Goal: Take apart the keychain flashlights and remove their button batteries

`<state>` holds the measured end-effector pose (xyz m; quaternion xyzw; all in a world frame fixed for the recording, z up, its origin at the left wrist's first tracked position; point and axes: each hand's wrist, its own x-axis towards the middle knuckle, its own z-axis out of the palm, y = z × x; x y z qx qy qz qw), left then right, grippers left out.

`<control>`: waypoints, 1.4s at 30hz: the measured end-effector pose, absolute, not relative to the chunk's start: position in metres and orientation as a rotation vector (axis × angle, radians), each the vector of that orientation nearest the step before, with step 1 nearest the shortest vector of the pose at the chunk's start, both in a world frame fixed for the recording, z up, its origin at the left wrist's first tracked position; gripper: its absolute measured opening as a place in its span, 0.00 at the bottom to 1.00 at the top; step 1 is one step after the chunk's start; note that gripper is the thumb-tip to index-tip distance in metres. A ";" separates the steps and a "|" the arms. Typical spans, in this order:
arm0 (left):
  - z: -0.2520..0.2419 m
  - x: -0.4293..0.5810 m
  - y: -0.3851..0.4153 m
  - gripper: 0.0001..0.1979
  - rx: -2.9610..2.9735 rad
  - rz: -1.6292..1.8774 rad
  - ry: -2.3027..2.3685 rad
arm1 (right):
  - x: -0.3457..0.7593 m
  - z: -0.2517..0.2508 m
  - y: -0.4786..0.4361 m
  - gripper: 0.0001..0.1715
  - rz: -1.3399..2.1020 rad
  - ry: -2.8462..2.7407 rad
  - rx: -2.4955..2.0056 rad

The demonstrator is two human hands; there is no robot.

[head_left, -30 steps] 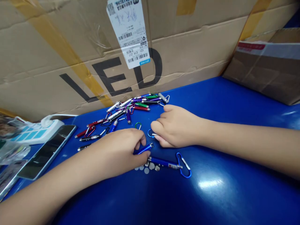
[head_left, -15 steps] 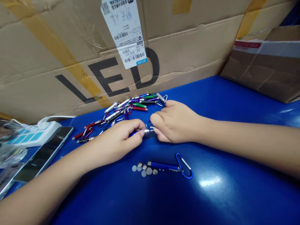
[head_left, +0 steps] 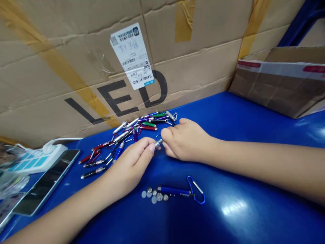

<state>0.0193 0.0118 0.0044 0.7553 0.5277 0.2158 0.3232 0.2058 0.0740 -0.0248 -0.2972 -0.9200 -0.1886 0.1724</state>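
My left hand (head_left: 139, 159) pinches a small keychain flashlight (head_left: 158, 144) between thumb and fingers; only a silver, ridged or coiled section shows. My right hand (head_left: 184, 140) is closed on the other end, beside a blue carabiner loop (head_left: 157, 137). The flashlight's body is mostly hidden by my fingers. Below the hands lies another blue keychain flashlight (head_left: 174, 190) with a blue carabiner (head_left: 196, 190) attached. By its left end are several button cells (head_left: 154, 192) and pale round discs (head_left: 144, 194).
Several coloured keychain flashlights (head_left: 122, 137) lie piled behind my left hand, against a large cardboard box (head_left: 203, 67). At left are a phone (head_left: 48, 184) and a white power strip (head_left: 42, 159). A smaller open carton (head_left: 274, 88) stands at right on the blue table (head_left: 241, 162).
My view has shifted, with the table scene lower in the picture. Between my hands a silver coiled section now shows, and the blue body in my left hand is hidden.
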 end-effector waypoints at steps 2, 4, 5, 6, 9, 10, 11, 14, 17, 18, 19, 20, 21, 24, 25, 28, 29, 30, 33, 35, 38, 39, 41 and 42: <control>0.004 0.021 0.011 0.16 2.017 0.591 1.419 | 0.205 -0.024 0.072 0.15 -0.504 -2.618 -0.890; 0.005 0.022 0.011 0.15 2.102 0.583 1.473 | 0.204 -0.023 0.070 0.16 -0.456 -2.619 -0.982; 0.006 0.023 0.011 0.14 2.143 0.576 1.499 | 0.203 -0.023 0.070 0.16 -0.432 -2.619 -1.025; 0.007 0.024 0.011 0.14 2.177 0.571 1.518 | 0.203 -0.023 0.069 0.16 -0.414 -2.619 -1.059; 0.008 0.024 0.012 0.14 2.219 0.559 1.529 | 0.202 -0.022 0.069 0.17 -0.388 -2.633 -1.092; 0.008 0.024 0.012 0.14 2.226 0.554 1.528 | 0.202 -0.021 0.069 0.17 -0.386 -2.637 -1.099; 0.008 0.024 0.012 0.14 2.234 0.548 1.528 | 0.201 -0.021 0.069 0.17 -0.385 -2.639 -1.108; 0.007 0.024 0.012 0.14 2.250 0.525 1.540 | 0.201 -0.021 0.068 0.17 -0.388 -2.637 -1.134; 0.006 0.024 0.013 0.14 2.251 0.506 1.543 | 0.201 -0.021 0.067 0.17 -0.392 -2.630 -1.133; 0.006 0.024 0.013 0.14 2.248 0.508 1.545 | 0.201 -0.021 0.067 0.17 -0.398 -2.624 -1.128; 0.006 0.024 0.013 0.14 2.245 0.513 1.549 | 0.201 -0.021 0.067 0.16 -0.404 -2.618 -1.122; 0.006 0.025 0.013 0.14 2.242 0.517 1.553 | 0.200 -0.021 0.067 0.16 -0.412 -2.612 -1.116; 0.005 0.025 0.012 0.14 2.238 0.519 1.560 | 0.200 -0.021 0.066 0.16 -0.419 -2.608 -1.109; 0.003 0.028 0.011 0.13 2.238 0.543 1.572 | 0.199 -0.021 0.065 0.15 -0.427 -2.604 -1.105; 0.002 0.029 0.011 0.13 2.236 0.564 1.583 | 0.199 -0.021 0.065 0.15 -0.431 -2.601 -1.108; 0.002 0.028 0.013 0.13 2.232 0.642 1.622 | 0.200 -0.022 0.066 0.15 -0.458 -2.587 -1.111; 0.004 0.027 0.015 0.14 2.236 0.642 1.624 | 0.201 -0.022 0.067 0.15 -0.470 -2.581 -1.096; 0.006 0.024 0.018 0.15 2.246 0.623 1.614 | 0.202 -0.023 0.069 0.15 -0.483 -2.580 -1.069; 0.020 0.009 0.028 0.18 2.269 0.388 1.539 | 0.206 -0.026 0.076 0.15 -0.529 -2.629 -0.914; 0.030 -0.002 0.033 0.19 2.297 0.112 1.478 | 0.209 -0.028 0.081 0.16 -0.559 -2.713 -0.772; 0.038 -0.011 0.036 0.18 2.307 -0.142 1.391 | 0.212 -0.030 0.086 0.17 -0.574 -2.866 -0.531; 0.038 -0.011 0.035 0.18 2.312 -0.193 1.370 | 0.212 -0.029 0.087 0.17 -0.572 -2.908 -0.465; 0.036 -0.010 0.033 0.16 2.343 -0.243 1.353 | 0.214 -0.029 0.088 0.18 -0.571 -2.964 -0.385; 0.034 -0.008 0.032 0.16 2.367 -0.248 1.354 | 0.214 -0.029 0.088 0.18 -0.575 -2.977 -0.367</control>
